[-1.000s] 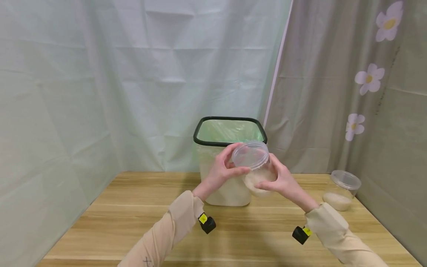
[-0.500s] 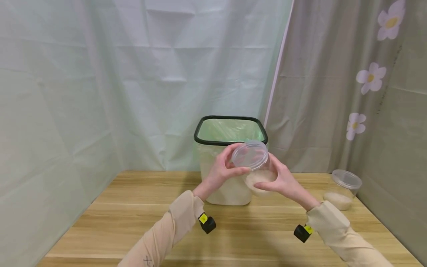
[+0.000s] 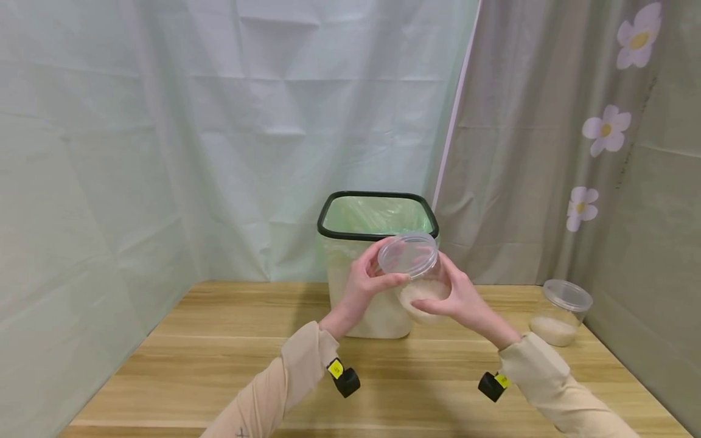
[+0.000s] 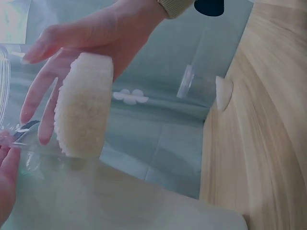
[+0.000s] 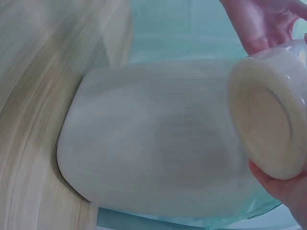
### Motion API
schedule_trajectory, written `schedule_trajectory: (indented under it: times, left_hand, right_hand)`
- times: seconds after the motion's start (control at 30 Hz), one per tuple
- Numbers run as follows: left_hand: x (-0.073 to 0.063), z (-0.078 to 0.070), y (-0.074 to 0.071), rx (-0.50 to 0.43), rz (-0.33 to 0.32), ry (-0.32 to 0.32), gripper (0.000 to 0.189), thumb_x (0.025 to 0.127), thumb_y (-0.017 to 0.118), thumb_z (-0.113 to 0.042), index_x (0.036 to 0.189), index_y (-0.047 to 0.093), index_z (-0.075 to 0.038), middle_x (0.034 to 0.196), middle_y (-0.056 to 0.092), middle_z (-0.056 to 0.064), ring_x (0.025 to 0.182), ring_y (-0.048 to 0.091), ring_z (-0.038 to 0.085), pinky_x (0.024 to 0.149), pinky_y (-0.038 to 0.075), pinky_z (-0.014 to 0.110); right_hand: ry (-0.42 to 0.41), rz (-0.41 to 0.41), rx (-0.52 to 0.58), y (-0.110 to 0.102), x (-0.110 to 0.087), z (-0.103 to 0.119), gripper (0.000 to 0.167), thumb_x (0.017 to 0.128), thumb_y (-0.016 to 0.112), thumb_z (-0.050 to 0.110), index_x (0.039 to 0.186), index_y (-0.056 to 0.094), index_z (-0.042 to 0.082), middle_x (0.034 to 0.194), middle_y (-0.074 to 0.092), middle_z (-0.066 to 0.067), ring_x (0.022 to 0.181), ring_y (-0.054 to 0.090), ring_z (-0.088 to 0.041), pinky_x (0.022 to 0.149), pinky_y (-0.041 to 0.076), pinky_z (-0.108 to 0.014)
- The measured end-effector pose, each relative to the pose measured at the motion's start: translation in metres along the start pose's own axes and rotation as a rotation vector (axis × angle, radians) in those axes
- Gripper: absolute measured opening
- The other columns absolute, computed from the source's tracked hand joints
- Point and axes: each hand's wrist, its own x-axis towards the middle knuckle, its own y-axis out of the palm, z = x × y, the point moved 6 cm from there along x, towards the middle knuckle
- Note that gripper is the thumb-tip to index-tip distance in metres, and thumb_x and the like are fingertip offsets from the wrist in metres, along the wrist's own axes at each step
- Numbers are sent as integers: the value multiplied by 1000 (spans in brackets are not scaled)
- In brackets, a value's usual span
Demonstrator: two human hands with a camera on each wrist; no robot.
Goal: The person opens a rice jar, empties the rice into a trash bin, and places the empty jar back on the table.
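Observation:
Both hands hold a clear jar (image 3: 424, 291) partly filled with white grains, tilted in the air before the bin. My left hand (image 3: 361, 289) grips the lid (image 3: 408, 255) at its rim, thumb toward me. Around the jar's body, the fingers and thumb of my right hand (image 3: 462, 299) are curled. The lid sits on the jar's mouth; whether it is loosened I cannot tell. In the left wrist view the grains (image 4: 85, 105) are banked toward the jar's base. The right wrist view shows the jar's bottom (image 5: 264, 129) and part of each hand.
A pale bin (image 3: 378, 319) with a black rim (image 3: 378, 236) and a clear liner stands behind the hands. A second lidded jar (image 3: 555, 319) with white grains is at the wooden table's (image 3: 246, 365) right edge. Curtains (image 3: 306, 134) enclose the back and sides.
Hands and jar have shifted very slightly left and down. The left wrist has moved a little to the right. Both grips look the same.

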Motion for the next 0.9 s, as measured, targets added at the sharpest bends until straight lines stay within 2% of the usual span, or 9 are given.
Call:
schedule_trajectory:
  times: [0.17,0.37,0.6,0.9]
  left_hand:
    - [-2,-3,1,-9,-56,25,65,75,74,-27,128,47,-2,122,52,15,106,48,33,89,39,44]
    - [-4,-2,2,29,-145,12,68,71,77,-31,123,47,-1,116,55,14,101,50,30,86,42,40]
    - [-5,3,6,25,-169,-10,74,67,80,-35,115,38,2,117,50,16,103,48,30,87,41,41]
    - [-4,5,7,43,-184,9,68,68,81,-23,110,33,3,117,48,17,103,48,32,87,40,44]
  right_hand:
    - [-1,-18,-39,1,-1,3,84,67,80,11,137,34,9,123,49,-8,104,48,-20,84,38,-45]
    - [14,-34,-82,1,-1,3,86,67,81,16,138,33,10,124,48,-9,105,47,-22,83,39,-45]
    - [14,-61,-144,2,-4,-1,88,65,82,21,138,33,13,120,51,-9,101,51,-24,77,43,-44]
    - [8,-88,-187,5,-6,-2,90,65,82,26,139,32,15,122,50,-9,103,49,-24,77,43,-43]
